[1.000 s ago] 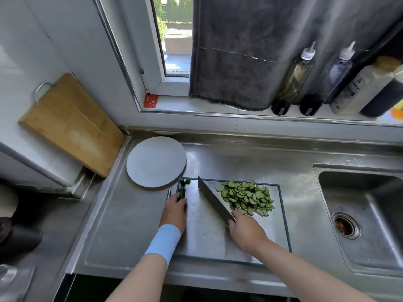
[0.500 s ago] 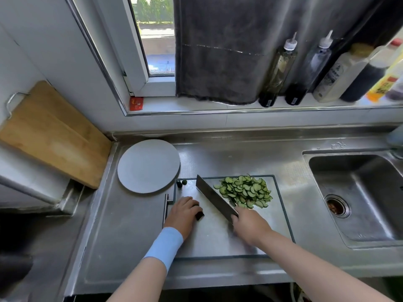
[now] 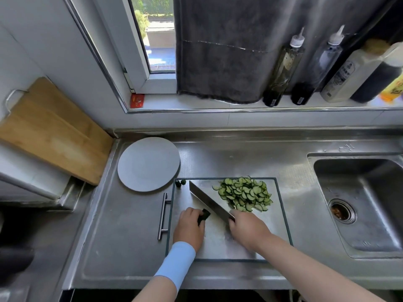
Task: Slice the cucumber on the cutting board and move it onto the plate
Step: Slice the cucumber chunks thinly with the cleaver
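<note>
Grey and round, the flat plate [image 3: 149, 163] sits on the stainless steel bench [image 3: 122, 247] just off the far-left corner of the steel cutting board with the dark rim [image 3: 220, 245], and no slice lies on it yet. Two small green cucumber ends [image 3: 181, 182] rest at that corner of the board. A second ago the left hand [image 3: 189, 229] was up beside those ends. It has since drawn back toward the near middle of the board, bringing a short dark cucumber stub [image 3: 204, 215], which its fingers curl around and hold right against the blade of the broad steel knife [image 3: 207, 201]. The stub is small and in shadow, so it is probably the last uncut piece, though I can't be sure. The knife has barely shifted: it lies diagonally over the board, the right hand [image 3: 248, 229] with its fingers wrapped round the hidden handle. Right of the blade, the pile of thin green cucumber slices [image 3: 245, 194] sits on the board's far-right part, unchanged. Slicing looks nearly finished, and the move to the plate has not begun.
</note>
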Motion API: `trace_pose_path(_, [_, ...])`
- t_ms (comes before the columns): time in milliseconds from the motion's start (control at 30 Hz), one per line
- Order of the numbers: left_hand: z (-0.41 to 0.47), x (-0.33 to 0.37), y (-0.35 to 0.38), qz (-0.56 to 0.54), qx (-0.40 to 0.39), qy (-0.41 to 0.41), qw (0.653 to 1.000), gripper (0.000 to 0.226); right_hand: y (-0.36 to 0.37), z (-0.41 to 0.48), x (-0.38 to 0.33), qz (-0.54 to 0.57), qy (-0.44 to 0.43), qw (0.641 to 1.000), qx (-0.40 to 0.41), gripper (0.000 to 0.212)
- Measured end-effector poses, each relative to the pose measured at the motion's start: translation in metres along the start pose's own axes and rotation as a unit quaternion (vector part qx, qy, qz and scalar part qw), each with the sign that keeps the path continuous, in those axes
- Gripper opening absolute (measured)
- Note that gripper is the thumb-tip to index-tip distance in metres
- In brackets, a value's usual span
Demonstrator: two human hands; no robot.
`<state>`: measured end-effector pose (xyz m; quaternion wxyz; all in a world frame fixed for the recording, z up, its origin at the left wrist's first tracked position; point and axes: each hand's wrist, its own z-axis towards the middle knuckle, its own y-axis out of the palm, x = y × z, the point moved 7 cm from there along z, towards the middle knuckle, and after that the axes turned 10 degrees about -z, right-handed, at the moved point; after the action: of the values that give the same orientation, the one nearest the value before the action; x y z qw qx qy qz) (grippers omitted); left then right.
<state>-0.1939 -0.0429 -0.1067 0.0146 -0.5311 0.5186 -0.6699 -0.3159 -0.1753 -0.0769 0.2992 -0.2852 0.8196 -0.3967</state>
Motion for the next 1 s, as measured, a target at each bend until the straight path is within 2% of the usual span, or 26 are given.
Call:
trace_pose_path(300, [0.012,0.01,0.003,0.023,0.013,-0.018,0.999,0.015,-0.006,0.007,0.001,-0.007,-0.048,0.998,-0.028,0.016])
trace_pose_path(567, [0.008,0.011,0.009,0.026,0.026,0.048,0.998,0.016,-0.01,0.008,0.0,-0.022,-0.075,0.996,-0.046,0.016])
trace_pose_path(733, [0.006,0.011,0.009,0.002,0.054,0.067,0.996,0.019,-0.013,0.008,-0.003,-0.019,-0.106,0.993,-0.055,0.024])
trace_pose_path(833, [0.004,0.01,0.009,0.003,0.068,0.084,0.994,0.012,-0.014,0.004,-0.01,-0.006,-0.124,0.99,-0.063,0.039])
trace_pose_path(933, [0.002,0.011,0.008,0.021,0.082,0.1,0.991,0.004,-0.014,0.005,-0.012,-0.019,-0.126,0.99,-0.064,0.045])
trace_pose_path(1000, [0.001,0.011,0.008,0.03,0.089,0.102,0.99,0.011,-0.013,0.007,-0.014,-0.024,-0.127,0.989,-0.068,0.046])
